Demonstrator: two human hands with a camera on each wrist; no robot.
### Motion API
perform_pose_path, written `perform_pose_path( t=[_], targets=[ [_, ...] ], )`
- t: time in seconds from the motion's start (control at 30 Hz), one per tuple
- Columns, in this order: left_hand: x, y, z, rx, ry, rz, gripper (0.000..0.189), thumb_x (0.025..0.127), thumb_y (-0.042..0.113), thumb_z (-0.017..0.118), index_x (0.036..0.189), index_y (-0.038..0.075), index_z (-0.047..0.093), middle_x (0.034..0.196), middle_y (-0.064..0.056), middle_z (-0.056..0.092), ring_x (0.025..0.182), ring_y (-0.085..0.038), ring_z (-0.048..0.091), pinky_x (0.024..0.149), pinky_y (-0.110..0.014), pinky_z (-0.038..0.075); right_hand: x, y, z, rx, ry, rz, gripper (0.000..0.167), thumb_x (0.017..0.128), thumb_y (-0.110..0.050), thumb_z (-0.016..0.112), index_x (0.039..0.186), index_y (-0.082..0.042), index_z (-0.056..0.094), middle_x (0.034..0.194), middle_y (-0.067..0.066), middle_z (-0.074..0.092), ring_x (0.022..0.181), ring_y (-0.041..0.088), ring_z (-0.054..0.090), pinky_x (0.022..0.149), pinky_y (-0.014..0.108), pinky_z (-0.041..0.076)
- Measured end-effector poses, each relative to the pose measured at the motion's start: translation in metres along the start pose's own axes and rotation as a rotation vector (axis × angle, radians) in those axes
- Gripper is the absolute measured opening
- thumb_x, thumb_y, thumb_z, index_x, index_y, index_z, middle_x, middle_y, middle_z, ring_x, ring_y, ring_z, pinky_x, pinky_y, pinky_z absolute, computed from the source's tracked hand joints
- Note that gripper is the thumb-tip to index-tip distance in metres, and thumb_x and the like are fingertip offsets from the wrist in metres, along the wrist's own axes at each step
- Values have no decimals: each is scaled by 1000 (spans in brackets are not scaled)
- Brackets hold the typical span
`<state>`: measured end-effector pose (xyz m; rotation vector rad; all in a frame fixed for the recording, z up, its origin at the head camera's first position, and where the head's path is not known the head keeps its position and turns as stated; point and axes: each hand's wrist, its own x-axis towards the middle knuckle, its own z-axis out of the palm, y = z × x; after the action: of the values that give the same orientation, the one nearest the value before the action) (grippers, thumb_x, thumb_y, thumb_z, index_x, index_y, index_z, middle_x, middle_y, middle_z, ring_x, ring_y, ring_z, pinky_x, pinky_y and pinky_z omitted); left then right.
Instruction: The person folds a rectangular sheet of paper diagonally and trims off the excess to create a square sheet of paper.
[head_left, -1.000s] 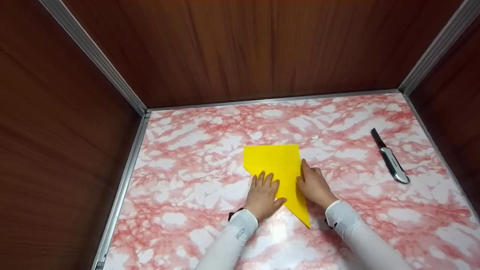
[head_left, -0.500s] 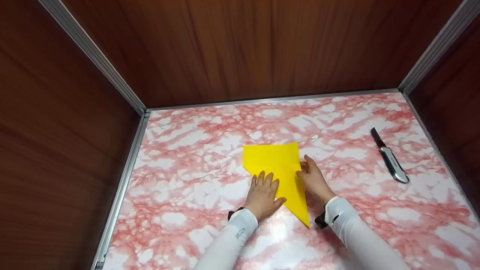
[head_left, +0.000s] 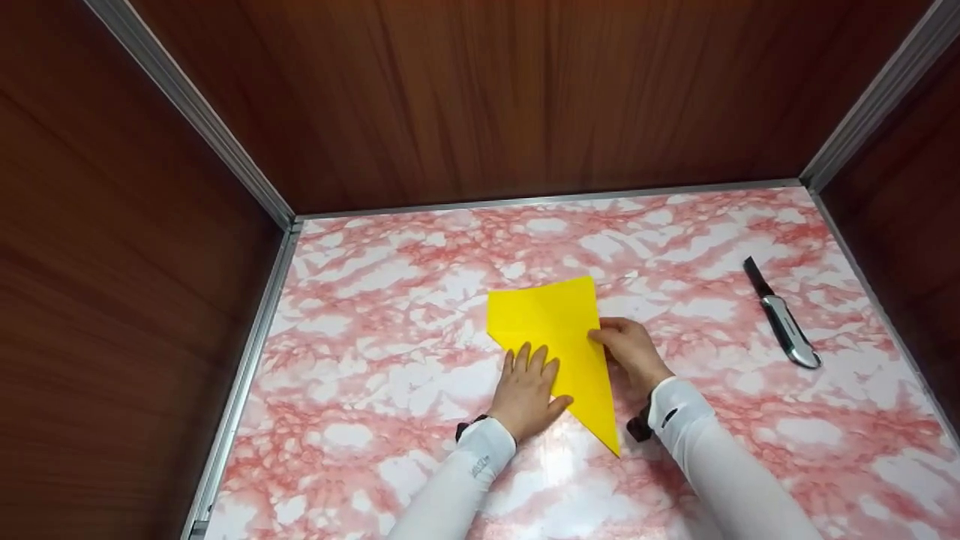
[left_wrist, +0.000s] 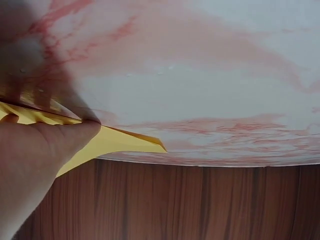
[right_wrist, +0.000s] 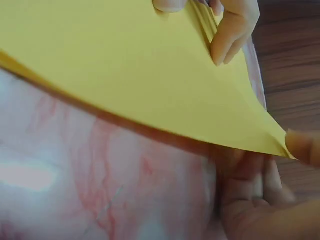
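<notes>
A folded sheet of yellow paper [head_left: 551, 319] lies on the table, its lower end tapering to a point. My left hand [head_left: 525, 396] presses on its lower left edge with fingers spread straight; in the left wrist view the thumb [left_wrist: 70, 139] lies along the yellow layers. My right hand [head_left: 634, 351] pinches the paper's right edge, thumb on top and fingers beneath. There the right side rises off the table and bows upward, as the right wrist view shows with the sheet [right_wrist: 115, 75] curving over a gap.
To the right lies a utility knife [head_left: 781, 319] with its dark blade pointing away. The table [head_left: 390, 420] has a red-and-white marbled surface. Wood-grain panels [head_left: 480, 105] with metal edging stand behind it and at both sides.
The right hand has gone from lying along the paper's right edge to pinching it, and has lifted that side so the top right corner moved up. The left hand has stayed in place.
</notes>
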<state>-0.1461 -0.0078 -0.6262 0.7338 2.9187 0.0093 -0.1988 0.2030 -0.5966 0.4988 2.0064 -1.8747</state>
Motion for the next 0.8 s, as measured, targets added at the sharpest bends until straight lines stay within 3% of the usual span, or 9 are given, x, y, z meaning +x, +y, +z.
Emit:
perform_pose_path(
  t=[0.1,0.33,0.5,0.57,0.63,0.73,0.8],
  targets=[
    [1,0,1,-1,-4,-5,73,101,69,41,157,22,41,164,-7,31,152,-35,23,122,-57,17,3,0,-1,-24,-42,25,47,99,-24,68,136,2,59,122,17,69,98,29,72,85,38,59],
    [0,-4,-1,-39,-10,-3,73,101,67,41,158,21,40,165,-7,30,153,-34,21,122,-55,15,7,0,-5,-129,-24,54,41,99,-28,69,129,0,66,110,11,74,89,24,72,81,35,60],
    [-6,-15,-4,-195,27,-40,74,103,60,46,160,13,35,166,-11,27,154,-33,20,124,-48,15,4,1,-8,-185,-26,-18,40,100,-30,68,128,-2,67,109,11,73,88,25,70,80,34,59],
    [-7,-22,-6,-351,64,-92,76,103,53,51,161,9,30,167,-15,23,154,-34,19,124,-46,16,-1,-3,-10,-186,-27,-58,40,100,-32,68,126,-3,68,107,12,73,87,26,70,80,35,59],
    [-7,-29,-9,-582,120,-164,79,103,44,57,162,4,23,168,-18,20,154,-34,20,123,-45,20,-5,-7,-15,-177,-40,-100,41,100,-34,68,126,-2,68,106,14,73,88,28,71,81,38,59],
    [-7,-39,-18,-1100,179,-282,86,102,33,63,164,2,11,166,-22,20,150,-36,28,119,-47,30,-13,-17,-22,-151,-66,-139,45,98,-39,69,125,-2,68,109,13,73,93,28,72,86,39,58],
    [-6,-45,-26,-1472,205,-328,89,102,28,64,164,2,5,164,-24,25,146,-36,37,115,-50,36,-17,-23,-26,-125,-90,-160,49,98,-41,70,126,-1,67,114,12,72,97,27,71,90,38,57]
  ],
)
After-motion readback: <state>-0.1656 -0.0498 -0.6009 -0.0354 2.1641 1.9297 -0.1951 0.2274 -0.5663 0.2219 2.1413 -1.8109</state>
